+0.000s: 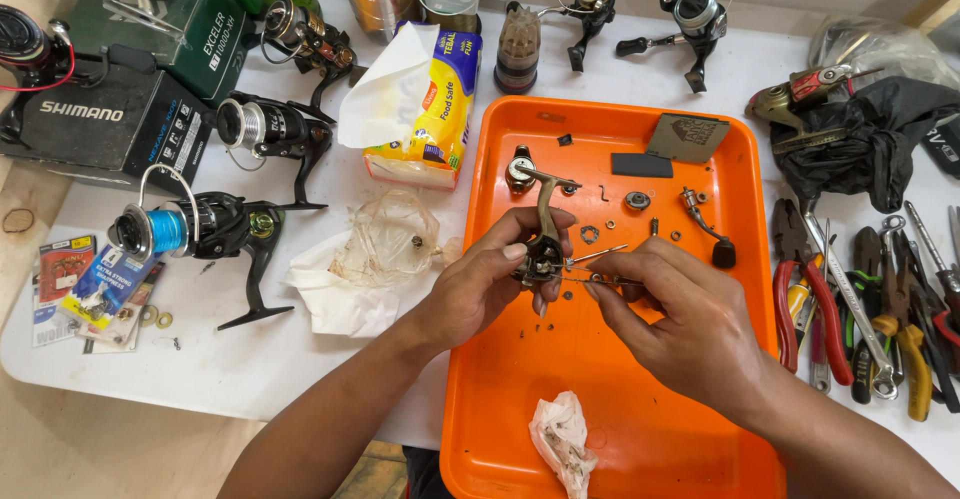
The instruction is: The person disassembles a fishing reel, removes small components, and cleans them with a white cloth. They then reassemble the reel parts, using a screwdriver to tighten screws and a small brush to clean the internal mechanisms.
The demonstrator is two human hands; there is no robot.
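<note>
Holding reel body (543, 249) above orange tray (480, 379) | left hand (480, 284) grip closed round it | right hand (690, 324) pinches thin tool (590, 277) at its side | likely light, rigid, greasy; hold by the stem.

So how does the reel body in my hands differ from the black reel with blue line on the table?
The bronze reel body is stripped, with no spool, held over the orange plastic tray by the left hand. The black spinning reel with blue line is assembled, spool fitted, lying untouched on the white table. Both are spinning reels.
</note>
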